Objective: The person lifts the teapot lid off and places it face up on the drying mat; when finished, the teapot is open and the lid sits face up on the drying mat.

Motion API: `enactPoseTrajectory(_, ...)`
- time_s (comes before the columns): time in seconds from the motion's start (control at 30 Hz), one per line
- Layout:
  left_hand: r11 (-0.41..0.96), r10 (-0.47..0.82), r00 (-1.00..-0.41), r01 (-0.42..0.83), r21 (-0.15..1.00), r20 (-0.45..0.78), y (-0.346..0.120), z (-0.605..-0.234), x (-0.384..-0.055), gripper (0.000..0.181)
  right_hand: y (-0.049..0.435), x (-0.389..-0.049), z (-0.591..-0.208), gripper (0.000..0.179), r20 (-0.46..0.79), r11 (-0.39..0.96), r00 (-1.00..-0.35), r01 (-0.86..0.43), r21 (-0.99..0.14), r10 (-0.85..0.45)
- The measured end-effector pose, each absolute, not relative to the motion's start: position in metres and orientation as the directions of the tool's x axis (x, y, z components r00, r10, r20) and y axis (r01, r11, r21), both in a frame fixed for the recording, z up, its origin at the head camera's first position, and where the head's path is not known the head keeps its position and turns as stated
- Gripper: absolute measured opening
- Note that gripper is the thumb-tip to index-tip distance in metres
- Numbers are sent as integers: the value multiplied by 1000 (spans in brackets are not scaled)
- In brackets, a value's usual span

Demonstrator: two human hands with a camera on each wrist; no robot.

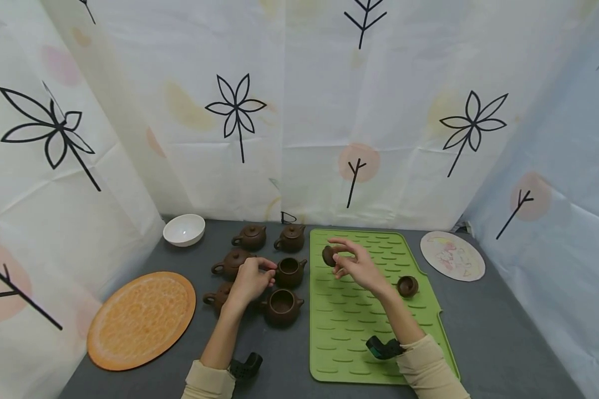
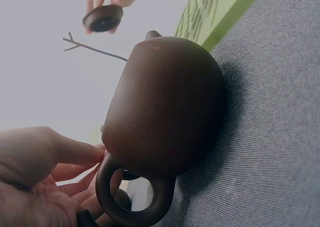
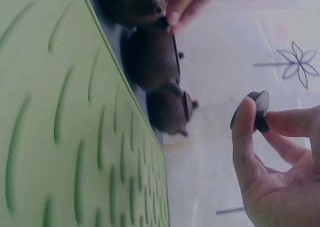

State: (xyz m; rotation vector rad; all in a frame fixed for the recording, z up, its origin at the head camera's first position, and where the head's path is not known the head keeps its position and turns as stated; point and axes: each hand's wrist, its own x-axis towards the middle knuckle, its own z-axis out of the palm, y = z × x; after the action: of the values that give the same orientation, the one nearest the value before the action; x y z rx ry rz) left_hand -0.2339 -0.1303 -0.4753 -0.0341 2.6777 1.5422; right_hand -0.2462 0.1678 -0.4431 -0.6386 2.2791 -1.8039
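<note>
Though your grey counter [image 1: 504, 338] carries plenty, the green mat [image 1: 341, 344] takes up the most room, with the orange oval placemat [image 1: 142, 321] off to the left. Your left hand [image 1: 251, 280] is right by the handle side of the farther lidless teapot [image 1: 290, 280], beside the mat; can't tell if it's pinching or just close. Your right hand [image 1: 359, 267] pinches a little brown lid [image 1: 328, 256] above the mat.

No words or numbers can be read; a black D-like mark [image 1: 288, 218] is noted low on the patterned backdrop [image 1: 309, 183].
</note>
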Motion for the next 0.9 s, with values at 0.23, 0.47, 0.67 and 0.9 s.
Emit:
enactPoseTrajectory(0.23, 507, 12, -999, -33, 861, -45, -131, -477, -235, 12, 205, -246, -445, 49, 150, 177, -884, -250, -952, -443)
enactPoseTrajectory(0.47, 503, 13, -999, -22, 864, -33, -131, -479, -235, 11, 229, -245, -448, 48, 124, 170, -906, -208, -963, -405)
enactPoseTrajectory(0.67, 501, 13, -999, -20, 865, -31, -132, -478, -235, 11, 240, -243, -448, 47, 133, 138, -908, -203, -969, -396)
enactPoseTrajectory(0.9, 499, 12, -999, -21, 867, -31, -131, -478, -234, 12, 258, -238, -442, 53, 112, 294, -941, -211, -932, -321)
